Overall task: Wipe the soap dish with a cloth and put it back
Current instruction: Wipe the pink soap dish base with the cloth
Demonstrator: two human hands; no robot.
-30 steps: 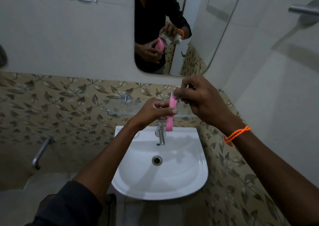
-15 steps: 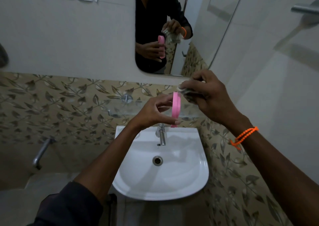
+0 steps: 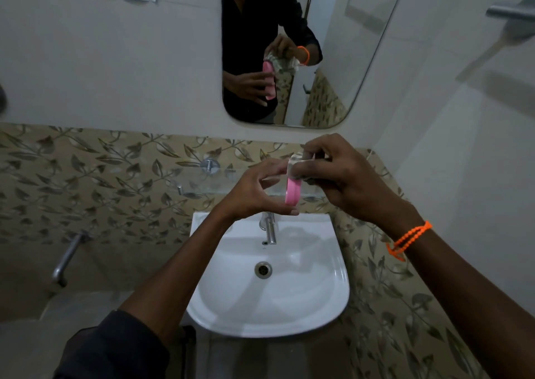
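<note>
A pink soap dish stands on edge above the basin, held between the thumb and fingers of my left hand. My right hand grips a bunched pale cloth and presses it against the top end of the dish. Most of the cloth is hidden inside my fingers. The mirror reflects both hands, the dish and the cloth.
A white wash basin with a chrome tap sits directly below my hands. A glass shelf runs along the leaf-patterned tiles behind them. A wall tap projects at lower left, and a metal rail at upper right.
My right hand has brought the cloth back down onto the top of the dish after lifting slightly away. My left hand shifted its hold lower on the dish, which stays upright.
</note>
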